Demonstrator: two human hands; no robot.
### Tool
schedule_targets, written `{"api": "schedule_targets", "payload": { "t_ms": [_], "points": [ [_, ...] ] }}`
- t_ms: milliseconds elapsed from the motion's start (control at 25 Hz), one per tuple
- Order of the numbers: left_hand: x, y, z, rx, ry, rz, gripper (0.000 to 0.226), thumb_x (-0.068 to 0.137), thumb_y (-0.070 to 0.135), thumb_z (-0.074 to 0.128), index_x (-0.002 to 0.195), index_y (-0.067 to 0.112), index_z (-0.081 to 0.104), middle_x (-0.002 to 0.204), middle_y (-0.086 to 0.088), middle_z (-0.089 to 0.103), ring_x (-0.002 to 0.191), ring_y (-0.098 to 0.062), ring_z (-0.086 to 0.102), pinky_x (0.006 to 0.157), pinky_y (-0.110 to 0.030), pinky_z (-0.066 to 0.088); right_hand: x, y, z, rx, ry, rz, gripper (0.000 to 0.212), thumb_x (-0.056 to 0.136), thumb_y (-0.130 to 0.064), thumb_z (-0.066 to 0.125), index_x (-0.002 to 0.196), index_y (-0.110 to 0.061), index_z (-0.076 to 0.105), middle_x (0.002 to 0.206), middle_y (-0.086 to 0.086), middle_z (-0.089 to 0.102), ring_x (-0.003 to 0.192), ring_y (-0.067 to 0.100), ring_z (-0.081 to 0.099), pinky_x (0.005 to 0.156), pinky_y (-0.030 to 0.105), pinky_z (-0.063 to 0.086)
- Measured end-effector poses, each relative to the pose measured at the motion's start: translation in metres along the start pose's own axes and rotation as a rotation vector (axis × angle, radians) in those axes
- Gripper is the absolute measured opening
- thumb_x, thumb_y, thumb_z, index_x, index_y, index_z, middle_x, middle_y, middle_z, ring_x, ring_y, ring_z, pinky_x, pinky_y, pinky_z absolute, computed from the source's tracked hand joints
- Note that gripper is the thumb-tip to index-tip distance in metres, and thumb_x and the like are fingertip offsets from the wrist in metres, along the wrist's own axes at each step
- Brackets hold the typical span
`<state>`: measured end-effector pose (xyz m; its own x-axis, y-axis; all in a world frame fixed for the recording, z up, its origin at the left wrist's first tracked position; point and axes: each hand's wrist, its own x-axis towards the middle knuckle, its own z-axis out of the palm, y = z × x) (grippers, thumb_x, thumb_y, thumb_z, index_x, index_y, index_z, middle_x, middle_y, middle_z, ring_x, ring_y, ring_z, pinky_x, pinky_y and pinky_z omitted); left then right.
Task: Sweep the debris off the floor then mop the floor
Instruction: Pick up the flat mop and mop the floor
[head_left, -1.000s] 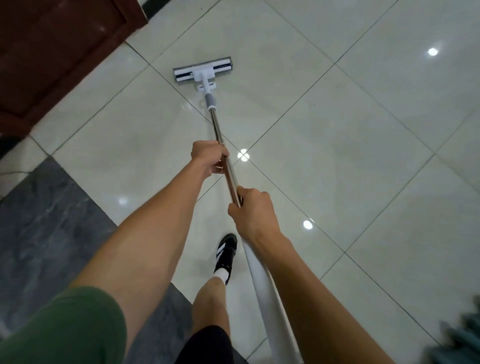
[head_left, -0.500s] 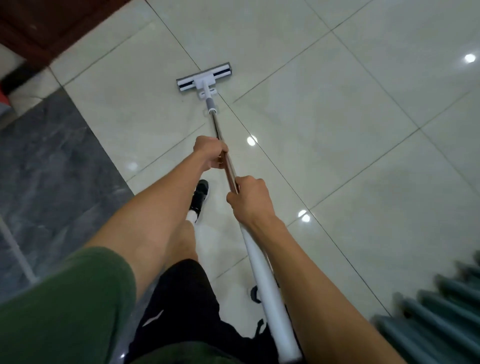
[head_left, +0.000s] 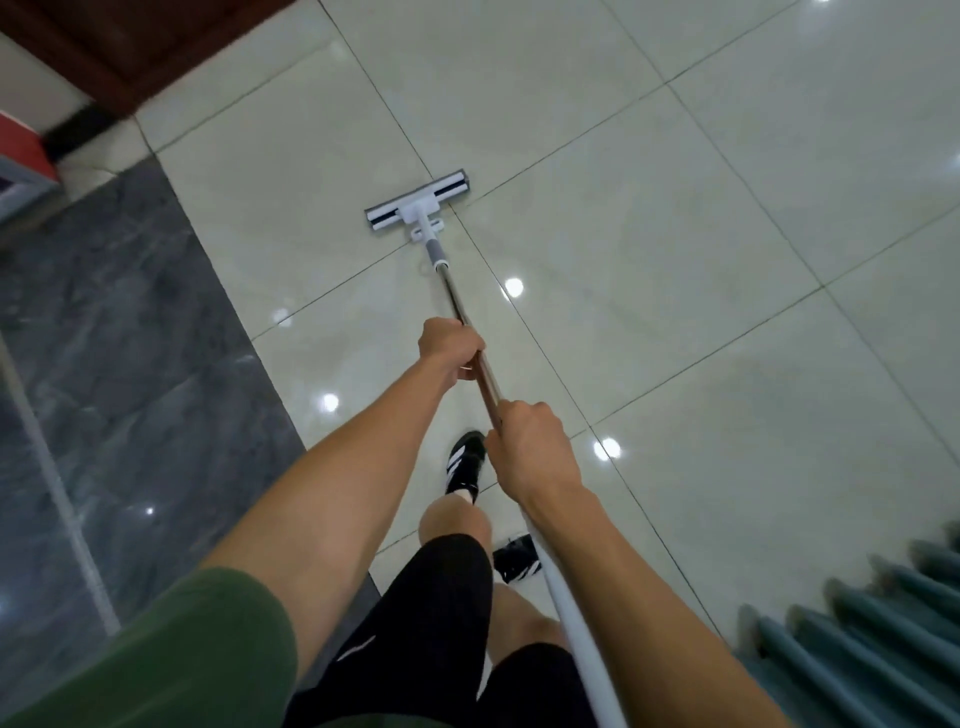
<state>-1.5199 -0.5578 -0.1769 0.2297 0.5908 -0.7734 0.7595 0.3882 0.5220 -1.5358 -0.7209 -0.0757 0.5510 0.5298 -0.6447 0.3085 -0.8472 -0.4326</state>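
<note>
A flat white mop head (head_left: 418, 204) lies on the glossy pale tile floor (head_left: 649, 260), straddling a grout line. Its metal handle (head_left: 453, 299) runs back toward me and turns white near my body. My left hand (head_left: 449, 349) grips the metal part of the handle, further down the shaft. My right hand (head_left: 530, 447) grips it higher, where the white section begins. No debris shows on the tiles.
Dark grey marble flooring (head_left: 114, 395) borders the tiles on the left. A brown wooden door or cabinet (head_left: 156, 47) stands at the top left, with a red object (head_left: 21, 156) beside it. Teal pleated fabric (head_left: 852, 649) is at the bottom right. A thin white pole (head_left: 52, 478) crosses the marble.
The mop head has come back toward me across the tiles while I step backward; my feet have swapped places. Both hands keep the same grip.
</note>
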Motion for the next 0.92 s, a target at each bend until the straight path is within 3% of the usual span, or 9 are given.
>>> {"api": "schedule_targets", "payload": {
  "t_ms": [200, 360, 520, 680, 840, 920],
  "points": [
    [0.042, 0.041, 0.012, -0.14, 0.057, -0.023, 0.014, 0.074, -0.01, 0.07, 0.088, -0.008, 0.072, 0.082, -0.021, 0.074, 0.069, -0.034, 0.073, 0.05, -0.042, 0.061, 0.05, -0.013, -0.042, -0.142, -0.004, -0.04, 0.013, 0.094, -0.003, 0.048, 0.093, -0.004, 0.062, 0.067, 0.001, 0.04, 0.058, 0.02, 0.047, 0.056, 0.031, 0.043],
    [0.104, 0.109, 0.013, -0.236, 0.093, -0.037, 0.012, 0.074, -0.011, 0.071, 0.085, -0.007, 0.072, 0.079, -0.021, 0.074, 0.067, -0.034, 0.074, 0.052, -0.046, 0.061, 0.134, -0.034, -0.09, -0.216, 0.007, -0.088, 0.015, 0.097, -0.005, 0.05, 0.099, -0.003, 0.065, 0.067, -0.001, 0.038, 0.055, 0.014, 0.042, 0.052, 0.026, 0.039],
    [0.168, 0.183, 0.002, -0.242, 0.151, -0.088, 0.015, 0.075, -0.012, 0.071, 0.075, 0.003, 0.069, 0.071, -0.016, 0.072, 0.062, -0.032, 0.073, 0.052, -0.049, 0.061, 0.216, -0.065, -0.13, -0.313, -0.006, -0.154, 0.017, 0.1, -0.014, 0.049, 0.11, -0.006, 0.06, 0.083, 0.008, 0.056, 0.067, 0.024, 0.053, 0.062, 0.032, 0.047],
    [0.225, 0.233, 0.0, -0.236, 0.165, -0.128, 0.016, 0.075, -0.011, 0.071, 0.075, 0.004, 0.069, 0.069, -0.016, 0.072, 0.06, -0.032, 0.072, 0.049, -0.046, 0.06, 0.283, -0.082, -0.155, -0.364, -0.028, -0.237, 0.022, 0.101, -0.012, 0.049, 0.12, -0.004, 0.053, 0.094, 0.012, 0.066, 0.071, 0.027, 0.055, 0.062, 0.033, 0.039],
    [0.234, 0.242, 0.022, -0.284, 0.144, -0.156, 0.024, 0.075, -0.011, 0.073, 0.076, 0.012, 0.067, 0.085, -0.019, 0.075, 0.067, -0.031, 0.074, 0.054, -0.051, 0.061, 0.303, -0.057, -0.175, -0.397, -0.08, -0.212, 0.035, 0.101, -0.01, 0.047, 0.136, -0.004, 0.044, 0.106, 0.012, 0.066, 0.074, 0.029, 0.055, 0.064, 0.033, 0.037],
    [0.23, 0.232, 0.044, -0.327, 0.113, -0.174, 0.032, 0.078, -0.007, 0.073, 0.096, 0.019, 0.072, 0.091, -0.013, 0.076, 0.078, -0.028, 0.076, 0.058, -0.047, 0.063, 0.297, -0.034, -0.179, -0.435, -0.133, -0.203, 0.05, 0.1, -0.008, 0.05, 0.147, -0.006, 0.032, 0.119, 0.01, 0.062, 0.084, 0.03, 0.063, 0.065, 0.033, 0.04]
  ]
}}
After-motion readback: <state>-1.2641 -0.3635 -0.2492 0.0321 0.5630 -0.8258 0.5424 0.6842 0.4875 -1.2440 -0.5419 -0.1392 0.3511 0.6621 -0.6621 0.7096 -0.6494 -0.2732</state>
